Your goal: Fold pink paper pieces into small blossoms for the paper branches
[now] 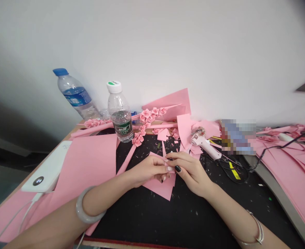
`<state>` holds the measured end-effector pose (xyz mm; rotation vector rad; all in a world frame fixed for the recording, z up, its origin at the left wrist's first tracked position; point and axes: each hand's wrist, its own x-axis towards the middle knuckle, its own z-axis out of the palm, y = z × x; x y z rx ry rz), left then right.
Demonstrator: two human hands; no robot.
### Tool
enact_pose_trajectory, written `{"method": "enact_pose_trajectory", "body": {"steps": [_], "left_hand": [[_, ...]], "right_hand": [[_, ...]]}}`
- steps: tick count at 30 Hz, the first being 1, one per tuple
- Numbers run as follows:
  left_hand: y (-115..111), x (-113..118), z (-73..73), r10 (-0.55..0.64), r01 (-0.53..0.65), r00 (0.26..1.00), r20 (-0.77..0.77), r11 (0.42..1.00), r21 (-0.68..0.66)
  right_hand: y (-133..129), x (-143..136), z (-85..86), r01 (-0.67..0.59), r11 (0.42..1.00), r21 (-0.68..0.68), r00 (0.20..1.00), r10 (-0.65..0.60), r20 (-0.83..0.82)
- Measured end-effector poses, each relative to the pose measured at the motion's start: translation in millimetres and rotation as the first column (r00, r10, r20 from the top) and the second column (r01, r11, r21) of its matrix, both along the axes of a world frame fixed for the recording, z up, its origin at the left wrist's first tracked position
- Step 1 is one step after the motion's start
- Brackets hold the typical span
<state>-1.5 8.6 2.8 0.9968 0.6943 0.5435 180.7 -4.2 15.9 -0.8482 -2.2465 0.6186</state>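
Observation:
My left hand (153,169) and my right hand (192,171) meet over the black mat (188,221). Between their fingertips they pinch a small piece of pink paper (172,166), mostly covered by the fingers, so its folded shape is hard to make out. Beneath the hands lie pink paper squares (160,190) on the mat. A pale hot glue gun (206,147) rests beyond my right hand. Just past my left hand, a rolled pink paper stem (126,159) carries folded paper flowers (138,138).
Behind stand a small water bottle (119,110) and a leaning large bottle (75,95). A white power bank (47,169) with a cable lies beside a large pink sheet (90,155). More pink paper (292,180) and a black cord (242,180) are at right.

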Motion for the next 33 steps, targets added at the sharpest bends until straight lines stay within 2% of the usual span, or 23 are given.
{"method": "enact_pose_trajectory", "body": {"steps": [4,8,11,14,17,20,24,29,33], "left_hand": [[0,1,-0.5,0.01,-0.009,1.0,0.003,0.999,-0.041],[0,1,0.4,0.006,-0.006,1.0,-0.016,1.0,-0.005],[-1,1,0.9,0.018,-0.013,0.998,-0.054,0.996,0.091],[-2,1,2.1,0.022,-0.007,0.996,-0.089,0.986,0.168],[-2,2,3.6,0.016,0.007,0.992,-0.125,0.983,0.184],[-2,4,3.7,0.027,0.003,0.986,-0.163,0.983,0.184],[-2,4,1.5,0.042,-0.013,0.989,-0.138,0.979,0.204],[0,4,1.7,0.125,-0.081,0.98,-0.155,0.961,0.265],[1,4,1.9,0.179,-0.136,0.976,-0.125,0.947,0.292]], "right_hand": [[0,0,0.2,0.0,1.0,-0.025,1.0,-0.001,-0.012],[0,-1,1.4,-0.003,0.993,-0.115,0.997,-0.006,-0.081],[0,-2,0.4,0.087,0.981,-0.174,0.987,-0.108,-0.117],[0,-4,-2.0,0.193,0.961,-0.197,0.978,-0.205,-0.045],[0,-7,-4.3,0.172,0.962,-0.212,0.985,-0.163,0.06],[-1,-9,-5.6,0.129,0.964,-0.233,0.991,-0.117,0.066],[-1,-9,-7.7,0.097,0.959,-0.267,0.995,-0.096,0.018],[0,-9,-12.4,0.224,0.908,-0.355,0.949,-0.286,-0.134],[-2,-15,-14.2,0.148,0.855,-0.497,0.904,-0.321,-0.283]]}}
